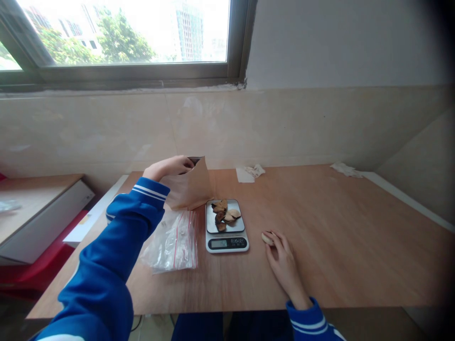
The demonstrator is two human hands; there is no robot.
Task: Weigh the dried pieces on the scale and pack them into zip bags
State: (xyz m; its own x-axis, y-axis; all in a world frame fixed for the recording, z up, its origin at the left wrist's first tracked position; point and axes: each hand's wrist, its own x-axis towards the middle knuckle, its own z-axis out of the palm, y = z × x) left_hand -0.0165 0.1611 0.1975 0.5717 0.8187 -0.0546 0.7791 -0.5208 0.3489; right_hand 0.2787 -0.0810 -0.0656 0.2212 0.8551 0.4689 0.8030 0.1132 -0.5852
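My left hand (172,166) reaches over the top of a brown paper bag (194,187), its fingertips hidden inside the bag's mouth. Between the fingers of my right hand (282,260) is a small pale dried slice (268,238), held low over the table to the right of the scale. The white digital kitchen scale (227,241) stands in the middle, with several brown and pale dried pieces (225,215) on its plate. Its display is lit, but the digits are too small to read. Left of the scale lies a stack of clear zip bags (174,244) with red seal lines.
The wooden table (330,227) reaches back to the tiled wall. A white paper (245,175) and a crumpled tissue (255,170) lie at its rear edge, another tissue (346,169) farther right. A second desk (35,199) and a red stool (53,251) stand at the left.
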